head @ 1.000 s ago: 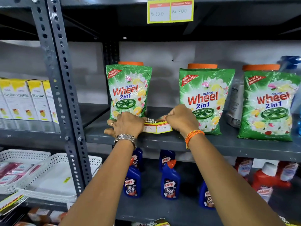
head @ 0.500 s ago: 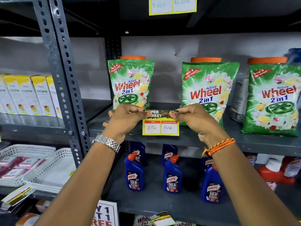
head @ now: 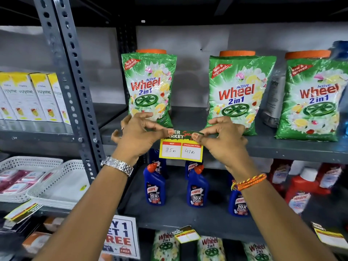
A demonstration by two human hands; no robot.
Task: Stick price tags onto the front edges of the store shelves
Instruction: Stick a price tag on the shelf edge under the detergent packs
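grey shelf [head: 282,146] carries three green wheel packets [head: 239,93] at twelve o'clock; blue harpic bottles [head: 196,187] stand at six. white baskets [head: 56,183] at nine hold pink packs. yellow price tag [head: 181,148] hangs over the shelf edge, its top pinched by left hand [head: 135,134] and right hand [head: 224,140] fingers.
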